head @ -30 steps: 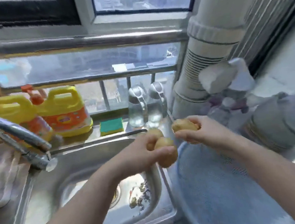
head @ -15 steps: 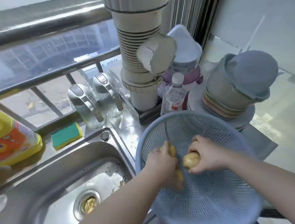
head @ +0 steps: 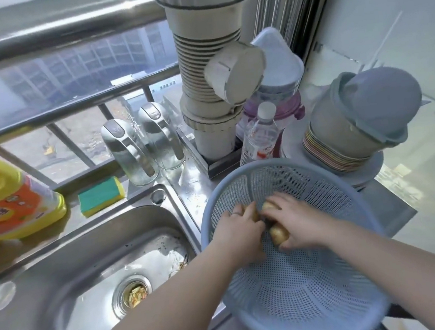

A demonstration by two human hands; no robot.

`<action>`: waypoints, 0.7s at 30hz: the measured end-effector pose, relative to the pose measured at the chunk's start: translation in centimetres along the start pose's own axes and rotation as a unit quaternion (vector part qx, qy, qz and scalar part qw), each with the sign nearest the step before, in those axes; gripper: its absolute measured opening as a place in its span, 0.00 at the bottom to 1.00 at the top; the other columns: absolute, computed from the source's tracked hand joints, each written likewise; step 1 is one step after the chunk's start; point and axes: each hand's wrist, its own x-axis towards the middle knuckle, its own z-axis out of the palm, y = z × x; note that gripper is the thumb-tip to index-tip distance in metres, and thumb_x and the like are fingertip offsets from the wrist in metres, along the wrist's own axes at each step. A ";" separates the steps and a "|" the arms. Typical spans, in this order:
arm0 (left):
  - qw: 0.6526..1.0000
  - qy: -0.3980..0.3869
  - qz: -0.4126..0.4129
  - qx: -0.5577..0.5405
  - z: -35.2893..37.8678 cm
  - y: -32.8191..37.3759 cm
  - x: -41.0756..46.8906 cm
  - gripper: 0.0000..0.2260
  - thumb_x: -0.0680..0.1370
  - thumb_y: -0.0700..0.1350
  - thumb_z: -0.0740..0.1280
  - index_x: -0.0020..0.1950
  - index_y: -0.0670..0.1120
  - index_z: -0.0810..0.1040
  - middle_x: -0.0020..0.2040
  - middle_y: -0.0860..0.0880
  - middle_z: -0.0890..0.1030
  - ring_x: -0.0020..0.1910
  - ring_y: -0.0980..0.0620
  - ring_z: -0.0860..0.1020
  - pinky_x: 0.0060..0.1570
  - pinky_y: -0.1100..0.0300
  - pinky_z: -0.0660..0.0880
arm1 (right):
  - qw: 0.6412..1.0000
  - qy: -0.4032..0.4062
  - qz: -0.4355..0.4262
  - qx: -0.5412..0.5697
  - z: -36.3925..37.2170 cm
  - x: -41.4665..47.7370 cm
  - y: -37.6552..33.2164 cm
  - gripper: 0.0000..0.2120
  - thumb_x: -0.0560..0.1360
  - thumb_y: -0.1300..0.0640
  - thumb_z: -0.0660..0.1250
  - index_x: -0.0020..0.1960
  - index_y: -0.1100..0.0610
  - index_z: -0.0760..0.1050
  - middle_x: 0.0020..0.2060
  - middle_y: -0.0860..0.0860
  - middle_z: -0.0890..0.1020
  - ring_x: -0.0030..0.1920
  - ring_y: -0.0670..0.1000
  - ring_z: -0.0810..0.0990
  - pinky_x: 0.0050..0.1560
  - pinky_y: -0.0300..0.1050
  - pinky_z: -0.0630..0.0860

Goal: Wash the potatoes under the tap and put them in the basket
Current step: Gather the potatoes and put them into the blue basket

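Note:
A pale blue perforated basket (head: 328, 300) stands on the counter right of the steel sink (head: 78, 295). Both my hands are down inside it, near its far side. My left hand (head: 239, 227) covers a potato, of which only a sliver (head: 255, 215) shows by the fingers. My right hand (head: 299, 222) lies over yellow-brown potatoes: one (head: 279, 234) pokes out below the thumb, another (head: 268, 205) above the knuckles. How many potatoes each hand holds is hidden. The tap is out of view.
Behind the basket stand a water bottle (head: 259, 134), a ribbed white pipe (head: 209, 86), a stack of plates under a grey lid (head: 360, 126) and two glass dispensers (head: 141, 150). A green-yellow sponge (head: 100, 196) and yellow detergent jug (head: 12, 204) sit behind the sink. Food scraps lie in the drain (head: 133, 296).
Both hands carried the potatoes from above the sink's edge over to the basket and lowered them to its bottom. The view swung right, away from the tap.

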 end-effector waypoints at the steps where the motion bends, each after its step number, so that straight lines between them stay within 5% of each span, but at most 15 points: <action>1: 1.000 0.022 0.000 -0.010 -0.2 0.0 -0.4 0.27 0.77 0.61 0.65 0.74 0.51 0.71 0.80 0.44 0.58 0.76 0.38 0.60 0.70 0.41 0.65 | 1.000 0.012 -0.001 0.003 -0.8 -0.1 -0.6 0.34 0.72 0.46 0.71 0.75 0.46 0.64 0.76 0.51 0.63 0.78 0.56 0.60 0.76 0.56 0.63; 4: 0.994 0.098 -0.009 -0.055 -1.6 -0.6 -3.0 0.22 0.79 0.56 0.62 0.72 0.51 0.71 0.71 0.47 0.70 0.69 0.43 0.70 0.66 0.46 0.69 | 0.999 0.040 -0.002 -0.011 -4.4 -0.5 -3.0 0.21 0.77 0.48 0.68 0.68 0.45 0.71 0.61 0.46 0.75 0.63 0.52 0.75 0.58 0.49 0.73; 8: 0.964 0.221 -0.072 -0.127 -2.5 -3.3 -9.6 0.16 0.81 0.56 0.59 0.65 0.53 0.76 0.62 0.52 0.78 0.58 0.46 0.79 0.56 0.51 0.73 | 0.996 0.086 -0.035 -0.013 -8.6 -0.7 -8.6 0.02 0.79 0.46 0.62 0.48 0.42 0.72 0.46 0.43 0.78 0.47 0.50 0.78 0.42 0.45 0.71; 12: 0.917 0.255 -0.195 -0.238 1.0 -6.1 -17.4 0.11 0.81 0.56 0.62 0.61 0.57 0.77 0.59 0.57 0.78 0.55 0.52 0.79 0.54 0.52 0.74 | 0.989 0.089 -0.118 0.005 -9.4 0.2 -16.1 0.04 0.78 0.45 0.63 0.49 0.43 0.75 0.46 0.43 0.83 0.49 0.49 0.81 0.48 0.49 0.79; 18: 0.817 0.230 -0.406 -0.339 10.5 -8.1 -27.1 0.11 0.81 0.55 0.62 0.62 0.57 0.76 0.60 0.59 0.78 0.57 0.56 0.77 0.56 0.55 0.74 | 0.968 -0.009 -0.245 -0.050 -5.1 2.9 -27.9 0.13 0.77 0.43 0.65 0.58 0.45 0.78 0.51 0.41 0.83 0.53 0.48 0.81 0.52 0.47 0.79; 21: 0.745 0.221 -0.501 -0.382 14.9 -9.3 -31.5 0.12 0.81 0.54 0.62 0.64 0.57 0.76 0.62 0.59 0.78 0.59 0.54 0.77 0.57 0.56 0.74 | 0.958 -0.043 -0.274 -0.069 -2.6 4.1 -33.0 0.13 0.75 0.43 0.66 0.58 0.45 0.79 0.52 0.43 0.84 0.49 0.50 0.81 0.50 0.48 0.80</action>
